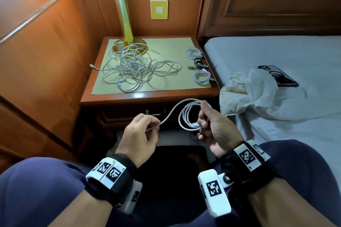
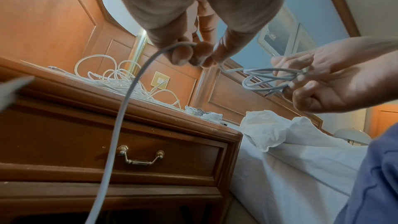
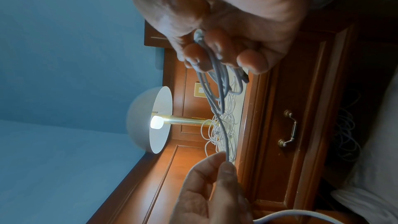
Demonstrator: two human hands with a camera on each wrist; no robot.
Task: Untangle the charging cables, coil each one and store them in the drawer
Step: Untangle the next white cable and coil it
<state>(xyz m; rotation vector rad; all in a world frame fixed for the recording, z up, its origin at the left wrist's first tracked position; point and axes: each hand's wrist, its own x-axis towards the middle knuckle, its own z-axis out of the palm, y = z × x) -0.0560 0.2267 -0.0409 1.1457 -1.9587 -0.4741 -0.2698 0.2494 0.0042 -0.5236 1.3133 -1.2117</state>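
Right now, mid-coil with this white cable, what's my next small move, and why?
Probably feed one more loop: the left hand pinches the loose run of the white cable, while the right hand grips only a few finished loops. The drawer is shut, so storing comes later.

Both hands are working in front of the knees.
The left hand (image 1: 141, 132) is pinching with thumb and forefinger; the right hand (image 1: 215, 127) is curling its fingers (image 3: 193, 52), thumb raised.
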